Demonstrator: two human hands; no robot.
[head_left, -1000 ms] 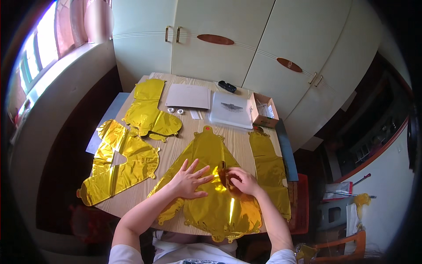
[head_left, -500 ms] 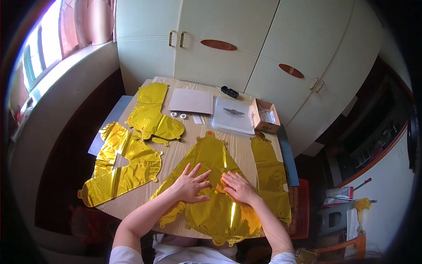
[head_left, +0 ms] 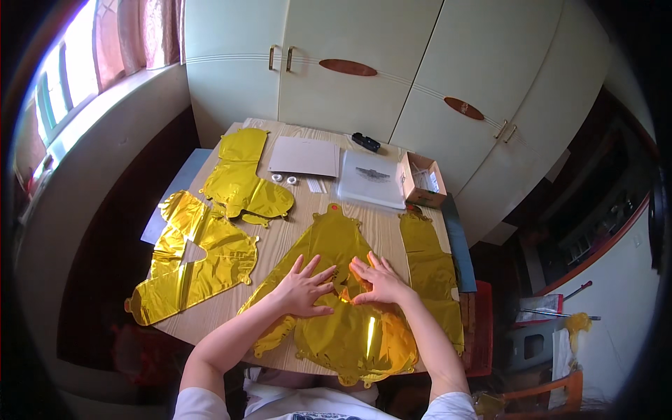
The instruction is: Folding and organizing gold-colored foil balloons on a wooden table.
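A large gold foil balloon [head_left: 336, 238], uninflated and shaped like the letter A, lies flat in front of me with small tabs along its rim. My left hand [head_left: 305, 285] rests palm down on its middle, fingers spread. Just to the right, my right hand [head_left: 380, 279] presses on the same foil with its fingers apart. Creases and bright reflections show between the two hands. Other flat gold foil balloons lie around: one [head_left: 234, 171] at the far left, a creased one [head_left: 192, 259] at the near left, and a long one [head_left: 430, 269] along the right edge.
On the far side of the wooden table [head_left: 280, 238] are a grey-white board [head_left: 305, 155], clear plastic bags [head_left: 371, 183], a small open box [head_left: 424, 183] and a black object [head_left: 365, 142]. Two white tape rolls [head_left: 292, 180] and white strips [head_left: 316, 185] sit nearby. Cabinets [head_left: 350, 42] stand behind.
My right hand has shifted up slightly and turned, its fingers now spread wider on the foil. The left hand stays in nearly the same place.
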